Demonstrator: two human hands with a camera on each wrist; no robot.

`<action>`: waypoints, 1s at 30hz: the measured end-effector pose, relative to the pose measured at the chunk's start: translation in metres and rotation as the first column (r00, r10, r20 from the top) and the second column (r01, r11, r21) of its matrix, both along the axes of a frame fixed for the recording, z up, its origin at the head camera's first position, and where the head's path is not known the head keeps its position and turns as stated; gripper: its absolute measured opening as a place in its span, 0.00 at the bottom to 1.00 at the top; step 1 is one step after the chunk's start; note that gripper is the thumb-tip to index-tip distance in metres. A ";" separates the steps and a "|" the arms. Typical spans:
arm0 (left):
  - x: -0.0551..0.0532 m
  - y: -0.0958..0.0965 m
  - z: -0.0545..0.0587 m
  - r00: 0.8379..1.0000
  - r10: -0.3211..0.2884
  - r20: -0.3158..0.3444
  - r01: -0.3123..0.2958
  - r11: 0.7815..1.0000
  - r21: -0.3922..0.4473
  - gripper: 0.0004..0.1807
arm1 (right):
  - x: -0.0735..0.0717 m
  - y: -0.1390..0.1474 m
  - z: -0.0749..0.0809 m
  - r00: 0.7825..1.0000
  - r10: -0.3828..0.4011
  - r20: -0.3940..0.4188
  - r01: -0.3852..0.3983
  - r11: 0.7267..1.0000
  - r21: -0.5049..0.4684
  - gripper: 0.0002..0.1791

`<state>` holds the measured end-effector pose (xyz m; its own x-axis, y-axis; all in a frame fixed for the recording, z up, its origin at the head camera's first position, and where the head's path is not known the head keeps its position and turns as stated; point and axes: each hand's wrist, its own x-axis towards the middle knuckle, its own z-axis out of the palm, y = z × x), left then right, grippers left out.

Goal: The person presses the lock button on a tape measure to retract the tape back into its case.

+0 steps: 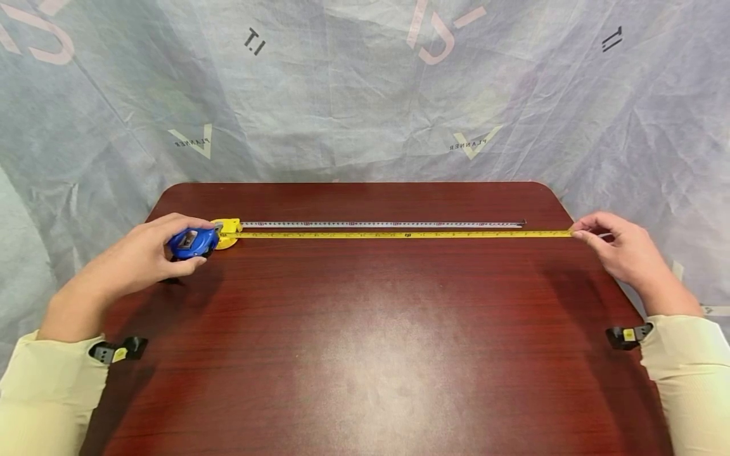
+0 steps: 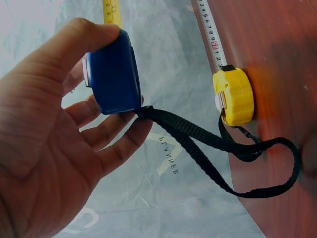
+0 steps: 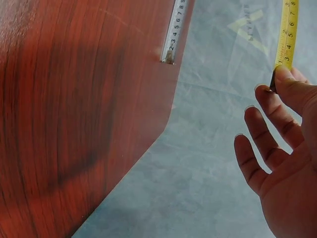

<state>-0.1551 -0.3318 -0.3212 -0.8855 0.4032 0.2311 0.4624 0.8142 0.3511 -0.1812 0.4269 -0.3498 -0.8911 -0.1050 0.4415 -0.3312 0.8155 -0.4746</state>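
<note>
My left hand (image 1: pixel 149 248) grips a blue tape measure (image 1: pixel 194 243), fingers and thumb around its case; a black wrist strap (image 2: pixel 198 134) hangs from it. Out of the case runs a yellow blade (image 1: pixel 365 235), stretched straight across above the table. At its far end my right hand (image 1: pixel 624 250) pinches the blade's metal-hooked tip (image 3: pixel 273 79) between thumb and forefinger, the other fingers spread. A yellow tape measure (image 2: pixel 234 96) lies on the table behind the blue one. Its white blade (image 1: pixel 365 225) is drawn out to the right along the tabletop, nearly parallel to the yellow blade.
The dark red wood-grain table (image 1: pixel 365 329) has rounded far corners. Behind it hangs a grey sheet (image 1: pixel 353 95) printed with letters. A black camera mount (image 1: pixel 120 350) sits on the left wrist, and another camera mount (image 1: pixel 628 335) on the right.
</note>
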 end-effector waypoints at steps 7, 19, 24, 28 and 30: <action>0.001 0.006 0.003 1.000 -0.013 0.000 0.013 1.000 0.002 0.33 | -0.003 -0.008 -0.004 0.997 0.073 -0.037 -0.073 0.997 -0.002 0.08; 0.001 0.013 0.002 0.999 -0.042 0.007 0.042 0.999 0.018 0.33 | -0.007 -0.023 -0.003 0.994 0.103 -0.047 -0.103 0.995 -0.001 0.10; 0.000 0.017 0.001 0.998 -0.057 -0.004 0.057 0.998 0.022 0.32 | -0.008 -0.033 -0.003 0.991 0.117 -0.063 -0.117 0.993 0.001 0.10; -0.001 0.020 0.001 0.998 -0.068 -0.002 0.068 0.998 0.015 0.31 | -0.010 -0.040 -0.005 0.988 0.139 -0.071 -0.140 0.990 -0.019 0.10; -0.001 0.021 0.001 0.997 -0.073 0.003 0.073 0.997 0.012 0.32 | -0.011 -0.044 -0.006 0.987 0.147 -0.069 -0.149 0.988 -0.027 0.10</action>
